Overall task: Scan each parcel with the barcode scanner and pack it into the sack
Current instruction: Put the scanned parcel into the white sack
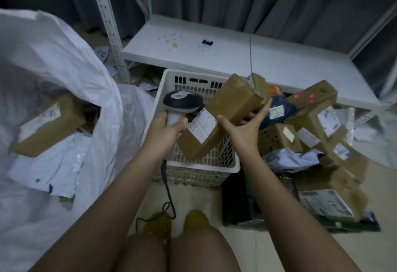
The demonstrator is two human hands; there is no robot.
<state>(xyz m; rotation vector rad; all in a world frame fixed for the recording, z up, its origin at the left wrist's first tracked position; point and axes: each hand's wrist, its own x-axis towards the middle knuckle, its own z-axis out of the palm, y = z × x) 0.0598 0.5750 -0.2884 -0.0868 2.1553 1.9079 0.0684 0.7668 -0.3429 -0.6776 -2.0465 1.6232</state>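
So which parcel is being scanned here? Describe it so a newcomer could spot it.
Find the white slatted basket at centre. Above it the right hand holds a long brown box, tilted, its white label facing the scanner in the left hand. Every other box lies in a pile or the sack.

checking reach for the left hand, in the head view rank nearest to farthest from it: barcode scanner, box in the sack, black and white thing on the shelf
1. barcode scanner: in the left hand, at the white basket.
2. box in the sack: off to the left, inside the sack.
3. black and white thing: far back, lying on the white shelf.
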